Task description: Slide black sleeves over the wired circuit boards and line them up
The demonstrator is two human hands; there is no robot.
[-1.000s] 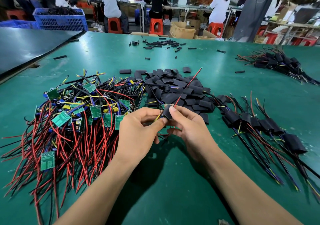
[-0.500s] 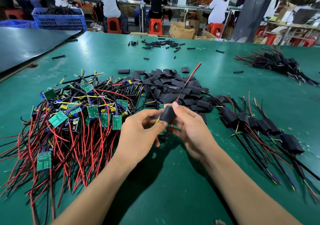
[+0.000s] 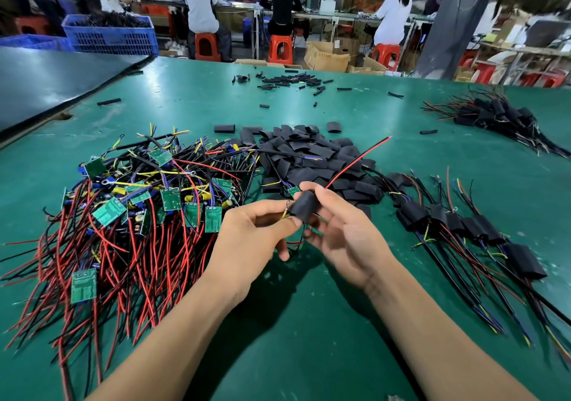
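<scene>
Now | left hand (image 3: 247,240), right hand (image 3: 343,240) pinch black sleeve (image 3: 304,206) | long axis slants far-right

A green table (image 3: 309,339) carries a tangle of wired boards (image 3: 129,215), a heap of black sleeves (image 3: 309,153), and a row of sleeved boards (image 3: 463,224).

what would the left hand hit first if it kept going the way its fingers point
Its fingers point rightward at the black sleeve it pinches. Going straight on, the left hand would probably meet the right hand gripping the sleeve's other side, as both look equally near.
</scene>
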